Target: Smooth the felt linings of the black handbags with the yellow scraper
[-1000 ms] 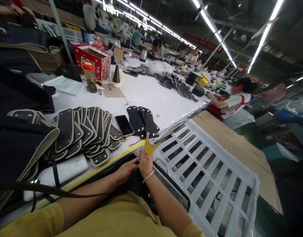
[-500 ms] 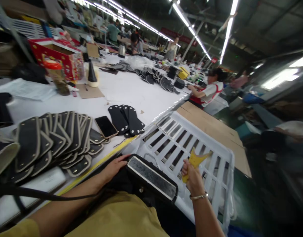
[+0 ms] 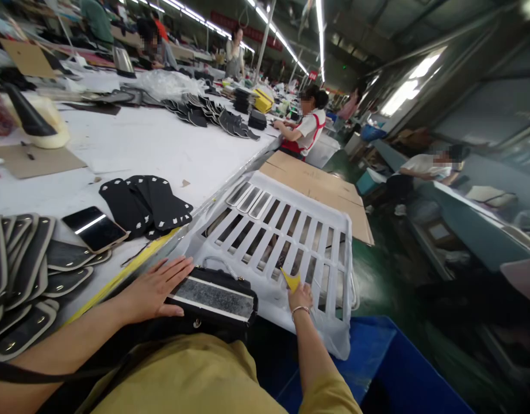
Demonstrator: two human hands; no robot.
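Note:
My left hand (image 3: pixel 155 289) lies flat with fingers spread on the end of a black bag (image 3: pixel 213 299) that rests on my lap at the table edge. My right hand (image 3: pixel 300 298) is closed round a small yellow piece (image 3: pixel 290 280) and reaches out over the white slatted crate (image 3: pixel 286 230) to my right. A small stack of black leather pieces with white marks (image 3: pixel 146 204) lies on the white table (image 3: pixel 153 144) just beyond the bag. A phone (image 3: pixel 95 228) lies beside that stack.
Several black trimmed panels (image 3: pixel 27 270) are fanned out at the left. Cardboard sheets (image 3: pixel 317 187) lie past the crate and a blue bin (image 3: pixel 377 362) stands below it. A seated person (image 3: pixel 306 126) works further down the table. More black pieces (image 3: pixel 213 115) are piled there.
My right hand has swung from in front of me out to the right and down over the crate with the yellow piece. My left hand has flattened onto the bag. The view turned right.

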